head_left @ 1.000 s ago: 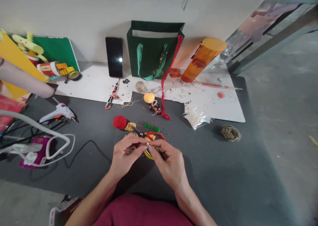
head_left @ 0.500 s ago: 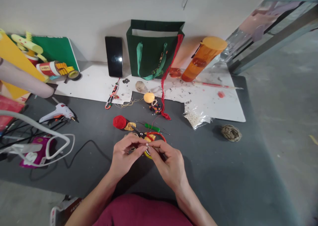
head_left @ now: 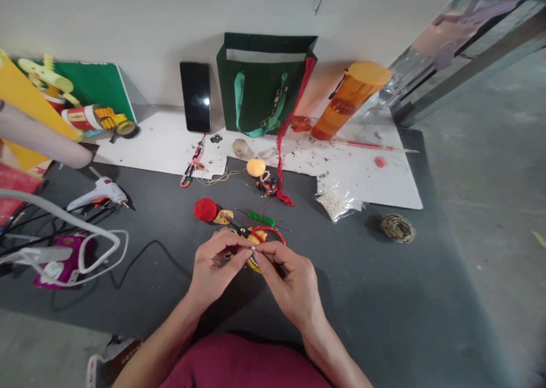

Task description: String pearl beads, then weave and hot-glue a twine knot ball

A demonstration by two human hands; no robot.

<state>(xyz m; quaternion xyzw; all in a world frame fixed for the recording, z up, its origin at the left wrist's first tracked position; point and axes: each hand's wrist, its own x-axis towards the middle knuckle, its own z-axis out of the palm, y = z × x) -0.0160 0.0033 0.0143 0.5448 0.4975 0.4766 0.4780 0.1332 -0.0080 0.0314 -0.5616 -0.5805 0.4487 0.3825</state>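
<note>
My left hand (head_left: pixel 218 267) and my right hand (head_left: pixel 293 280) meet at the fingertips over the dark tabletop, thumbs against forefingers. A small pearl bead (head_left: pixel 253 248) shows at the point where they pinch. Below it, partly covered by my right thumb, are more shiny beads and something yellow (head_left: pixel 255 265) that I cannot make out fully. Just beyond my fingers lie scissors with red handles (head_left: pixel 273 229), partly hidden. A green-handled crochet hook (head_left: pixel 261 219) and a ball of red yarn (head_left: pixel 205 210) sit a little farther off.
A bag of white beads (head_left: pixel 336 206) and a greyish-brown coil (head_left: pixel 397 228) lie to the right. At the left are a glue gun (head_left: pixel 100 193) and white cables (head_left: pixel 104 223). A phone (head_left: pixel 196 98), green paper bag (head_left: pixel 260 92) and orange bottle (head_left: pixel 350 100) stand against the wall.
Almost nothing differs. Both hands keep the same pinch in the same place, with only a very slight shift of the fingers at the bead.
</note>
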